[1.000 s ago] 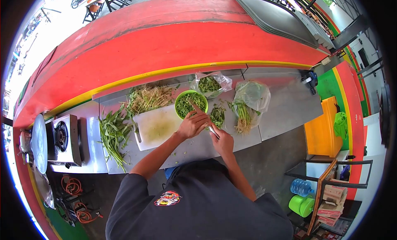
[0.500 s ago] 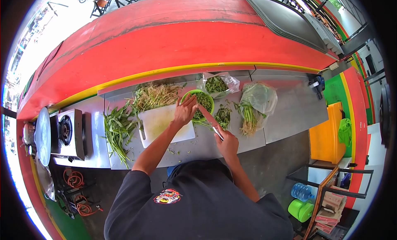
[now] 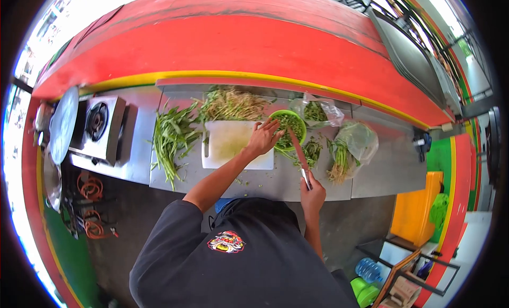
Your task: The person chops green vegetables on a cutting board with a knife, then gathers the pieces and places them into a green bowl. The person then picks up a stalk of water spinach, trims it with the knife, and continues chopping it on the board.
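My left hand (image 3: 262, 139) is open, fingers stretched out over the left rim of a lime-green bowl (image 3: 303, 137). Chopped greens (image 3: 287, 123) fill much of that bowl. In my right hand (image 3: 313, 193) is a knife (image 3: 298, 151), gripped by its handle, the blade pointing away from me with its tip over the greens. Below my left wrist lies a white cutting board (image 3: 228, 145), stained green in the middle. Leafy stems (image 3: 174, 141) lie left of the board, and rooty stem ends (image 3: 233, 105) are heaped behind it.
Right of the bowl are loose greens (image 3: 312, 152), an open plastic bag of leaves (image 3: 332, 112) and a bagged bunch with roots (image 3: 339, 167). A gas stove (image 3: 98, 125) stands at the left. A red wall (image 3: 254, 48) runs behind the steel counter (image 3: 384, 167).
The camera view has turned, so the counter sits differently in frame. My left fingers have drawn slightly away from the blade tip. The knife now points more directly away from me.
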The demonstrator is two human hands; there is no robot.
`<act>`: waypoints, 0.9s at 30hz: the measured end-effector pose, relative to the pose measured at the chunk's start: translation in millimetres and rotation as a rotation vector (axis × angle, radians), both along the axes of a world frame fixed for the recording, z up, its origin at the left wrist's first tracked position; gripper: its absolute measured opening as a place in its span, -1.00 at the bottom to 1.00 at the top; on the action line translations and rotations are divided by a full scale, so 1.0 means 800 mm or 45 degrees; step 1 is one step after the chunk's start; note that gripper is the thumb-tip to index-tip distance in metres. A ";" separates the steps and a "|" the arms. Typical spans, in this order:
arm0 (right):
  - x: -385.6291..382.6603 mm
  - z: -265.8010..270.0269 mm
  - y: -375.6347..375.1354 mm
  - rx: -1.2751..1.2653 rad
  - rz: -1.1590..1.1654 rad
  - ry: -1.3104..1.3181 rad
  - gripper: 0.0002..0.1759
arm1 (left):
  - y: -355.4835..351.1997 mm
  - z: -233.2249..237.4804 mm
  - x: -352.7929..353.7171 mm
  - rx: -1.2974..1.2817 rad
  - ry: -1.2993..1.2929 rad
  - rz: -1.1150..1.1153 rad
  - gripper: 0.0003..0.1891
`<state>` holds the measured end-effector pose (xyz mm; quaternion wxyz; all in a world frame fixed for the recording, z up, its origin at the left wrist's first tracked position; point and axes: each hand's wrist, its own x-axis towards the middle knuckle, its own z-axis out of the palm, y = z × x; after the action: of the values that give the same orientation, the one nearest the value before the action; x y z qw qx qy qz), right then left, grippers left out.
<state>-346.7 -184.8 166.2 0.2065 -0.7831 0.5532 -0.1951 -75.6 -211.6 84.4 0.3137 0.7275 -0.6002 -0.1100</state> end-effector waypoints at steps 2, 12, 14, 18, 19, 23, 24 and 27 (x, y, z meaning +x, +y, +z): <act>0.000 -0.024 0.005 0.146 -0.031 -0.230 -0.55 | 0.028 0.000 0.014 -0.174 0.073 0.137 -0.61; 0.087 -0.024 0.052 1.140 -0.250 -1.156 -0.52 | 0.262 -0.015 0.121 -0.071 0.762 1.102 -0.61; 0.110 -0.019 0.064 1.189 -0.215 -1.168 -0.54 | 0.307 -0.037 0.143 -0.135 0.381 1.255 -0.68; 0.151 -0.020 0.089 1.283 -0.118 -1.154 -0.54 | 0.379 -0.057 0.175 0.046 0.179 1.329 -0.72; 0.160 -0.021 0.095 1.299 -0.089 -1.144 -0.53 | 0.388 -0.060 0.181 0.105 0.133 1.342 -0.70; 0.195 -0.018 0.125 1.350 -0.053 -1.060 -0.50 | 0.402 -0.070 0.200 0.206 0.163 1.362 -0.67; 0.202 -0.020 0.133 1.350 -0.045 -1.048 -0.50 | 0.402 -0.067 0.203 0.196 0.198 1.385 -0.67; 0.225 -0.024 0.154 1.371 -0.015 -1.020 -0.52 | 0.401 -0.059 0.208 0.224 0.234 1.409 -0.74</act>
<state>-166.3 -61.2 146.8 0.7567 -0.4348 0.4583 -0.1684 90.5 109.3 37.1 0.3136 0.9445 -0.0882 -0.0416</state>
